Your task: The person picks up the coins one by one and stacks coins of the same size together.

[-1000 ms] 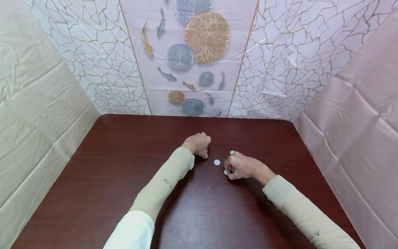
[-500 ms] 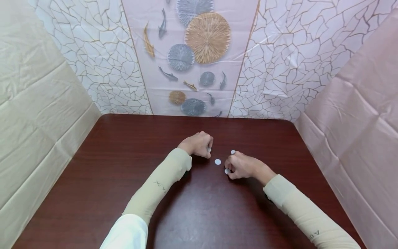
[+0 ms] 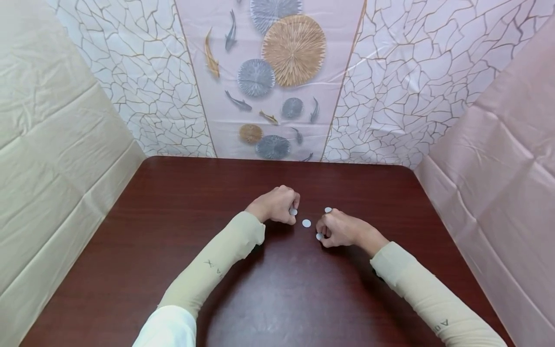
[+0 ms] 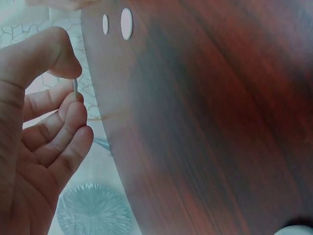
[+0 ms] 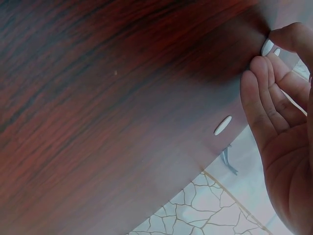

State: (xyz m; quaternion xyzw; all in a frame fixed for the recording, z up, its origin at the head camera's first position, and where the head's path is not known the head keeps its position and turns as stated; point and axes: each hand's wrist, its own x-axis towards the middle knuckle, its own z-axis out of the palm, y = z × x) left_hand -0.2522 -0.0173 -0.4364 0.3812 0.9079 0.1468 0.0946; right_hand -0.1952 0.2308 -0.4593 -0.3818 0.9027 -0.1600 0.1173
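Note:
My left hand pinches a small flat white disc between thumb and fingertips. In the left wrist view that white disc stands edge-on, apart from the table surface. To the right, my right hand holds another white disc between thumb and index finger, low at the table. The right wrist view shows this disc against the thumb tip, its other fingers curled. A loose white disc lies flat between the hands. One more white disc lies just beyond the right hand's knuckles, partly covered.
The dark red-brown wooden table has rounded far corners. Behind it hangs a patterned backdrop, with pale cloth walls on both sides. A whitish round edge at the corner of the left wrist view is unclear.
My left hand has shifted slightly right and turned, so its disc shows more plainly. The left forearm has swung left. My right hand and the loose discs stay put; the view shifts slightly.

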